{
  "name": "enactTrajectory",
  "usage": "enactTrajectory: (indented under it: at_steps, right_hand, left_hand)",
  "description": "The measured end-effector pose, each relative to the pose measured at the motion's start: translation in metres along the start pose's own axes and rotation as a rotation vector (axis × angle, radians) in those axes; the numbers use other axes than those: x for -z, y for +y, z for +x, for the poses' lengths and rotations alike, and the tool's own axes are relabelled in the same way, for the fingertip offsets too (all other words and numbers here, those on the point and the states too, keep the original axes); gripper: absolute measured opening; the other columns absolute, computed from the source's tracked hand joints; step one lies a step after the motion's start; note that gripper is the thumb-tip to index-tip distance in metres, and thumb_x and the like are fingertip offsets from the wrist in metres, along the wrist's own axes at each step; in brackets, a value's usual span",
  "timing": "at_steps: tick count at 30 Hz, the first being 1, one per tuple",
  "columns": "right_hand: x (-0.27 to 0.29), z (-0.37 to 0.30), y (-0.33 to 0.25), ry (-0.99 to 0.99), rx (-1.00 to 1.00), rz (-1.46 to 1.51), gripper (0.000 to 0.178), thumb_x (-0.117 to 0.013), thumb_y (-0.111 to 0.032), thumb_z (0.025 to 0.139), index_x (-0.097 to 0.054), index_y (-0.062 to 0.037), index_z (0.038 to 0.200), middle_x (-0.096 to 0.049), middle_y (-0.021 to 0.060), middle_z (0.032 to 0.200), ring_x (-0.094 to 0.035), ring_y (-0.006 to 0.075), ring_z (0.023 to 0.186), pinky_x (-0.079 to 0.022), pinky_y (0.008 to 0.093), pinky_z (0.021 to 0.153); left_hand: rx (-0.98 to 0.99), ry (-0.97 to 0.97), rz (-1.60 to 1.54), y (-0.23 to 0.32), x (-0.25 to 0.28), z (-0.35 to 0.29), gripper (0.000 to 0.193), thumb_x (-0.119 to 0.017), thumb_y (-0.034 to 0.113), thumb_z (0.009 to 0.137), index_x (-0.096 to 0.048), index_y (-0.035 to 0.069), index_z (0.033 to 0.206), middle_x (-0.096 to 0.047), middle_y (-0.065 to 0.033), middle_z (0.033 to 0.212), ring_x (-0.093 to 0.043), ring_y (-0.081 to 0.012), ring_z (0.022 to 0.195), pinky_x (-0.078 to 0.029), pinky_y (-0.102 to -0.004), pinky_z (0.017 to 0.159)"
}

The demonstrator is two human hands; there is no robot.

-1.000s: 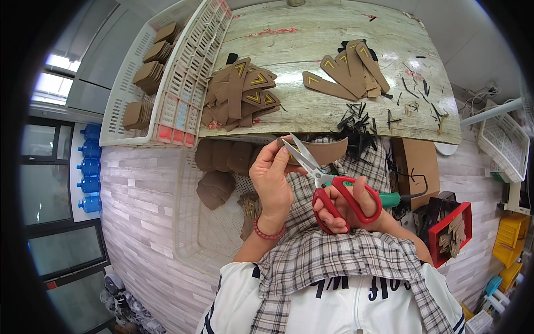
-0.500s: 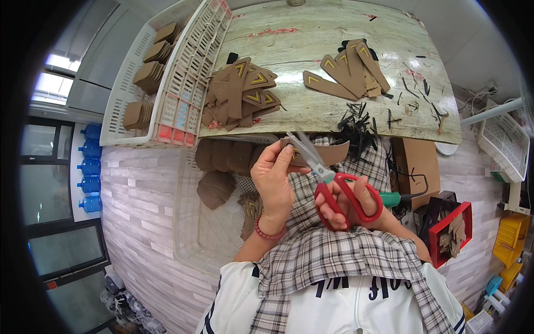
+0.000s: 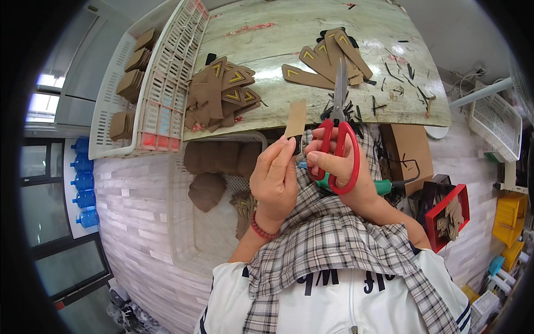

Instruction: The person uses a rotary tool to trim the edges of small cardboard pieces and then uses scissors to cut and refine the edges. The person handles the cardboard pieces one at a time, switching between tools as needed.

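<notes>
Pinched in my left hand (image 3: 272,183) is a short brown fabric tab (image 3: 295,119), standing upright with a black end at my fingertips. A red-handled pair of scissors (image 3: 354,161) is in my right hand (image 3: 351,186), fingers through the loops. Its blades are together and point away from me, towards the table. Beneath my right wrist shows a green handle (image 3: 382,186) with a black cord; whether my hand touches it I cannot tell. Brown tabs with yellow chevrons lie fanned out (image 3: 311,77) beyond the scissors, and more are piled (image 3: 214,97) at the left.
Black scraps (image 3: 411,72) litter the pale wooden table (image 3: 267,47). A white crate (image 3: 167,83) with stacked brown pieces stands at the left. Below it, another crate (image 3: 194,245) holds brown bundles. At the right are a red box (image 3: 466,203) of brown pieces and a cardboard box (image 3: 409,153).
The scissors have swung from across the tab to pointing away, and their blades have come together. My left hand has turned the tab upright. The view has shifted slightly.
</notes>
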State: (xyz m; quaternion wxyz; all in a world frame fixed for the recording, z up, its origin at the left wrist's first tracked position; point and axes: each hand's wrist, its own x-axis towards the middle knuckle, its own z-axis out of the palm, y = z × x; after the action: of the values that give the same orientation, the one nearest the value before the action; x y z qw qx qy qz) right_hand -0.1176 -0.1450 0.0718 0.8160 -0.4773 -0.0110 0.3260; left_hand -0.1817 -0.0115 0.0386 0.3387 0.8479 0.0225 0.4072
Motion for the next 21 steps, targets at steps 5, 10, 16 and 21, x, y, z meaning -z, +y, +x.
enactTrajectory:
  at_steps: [5,10,16,21]
  right_hand:
    - [0.0,0.003,0.005,-0.005,0.039,0.032,0.049,-0.071,-0.004,0.077,-0.044,0.0025,0.117,-0.06,0.0072,0.085,-0.057,0.012,0.068,-0.046,0.0248,0.059]
    - [-0.001,0.003,0.006,0.003,0.062,0.055,0.045,-0.068,-0.003,0.079,-0.043,0.0035,0.116,-0.058,0.0069,0.083,-0.057,0.0134,0.069,-0.046,0.0254,0.06]
    - [0.003,0.003,0.011,-0.001,0.074,-0.012,0.04,-0.063,0.0,0.081,-0.045,0.0034,0.116,-0.057,0.005,0.083,-0.058,0.0105,0.067,-0.048,0.0233,0.058]
    - [0.002,-0.001,0.009,-0.041,0.126,-0.076,0.036,-0.059,0.004,0.082,-0.045,0.0032,0.115,-0.055,0.0047,0.083,-0.057,0.0098,0.064,-0.05,0.0234,0.059]
  left_hand:
    - [-0.045,-0.022,-0.005,0.0,-0.003,-0.002,0.026,-0.063,-0.01,0.081,-0.068,-0.001,0.105,-0.065,-0.0136,0.101,-0.066,-0.0246,0.093,-0.056,-0.0301,0.074]
    - [-0.029,-0.035,-0.01,0.001,-0.004,-0.005,0.026,-0.063,-0.01,0.081,-0.068,-0.001,0.105,-0.065,-0.0142,0.102,-0.067,-0.0241,0.09,-0.055,-0.03,0.075]
    - [0.078,-0.04,-0.055,0.007,-0.002,-0.004,0.024,-0.064,-0.009,0.081,-0.069,-0.001,0.103,-0.065,-0.0115,0.094,-0.064,-0.0181,0.081,-0.052,-0.026,0.071]
    - [0.353,-0.039,-0.268,0.001,-0.002,-0.008,0.017,-0.061,-0.005,0.087,-0.066,-0.005,0.103,-0.062,-0.0089,0.096,-0.063,-0.0138,0.081,-0.053,-0.0245,0.072]
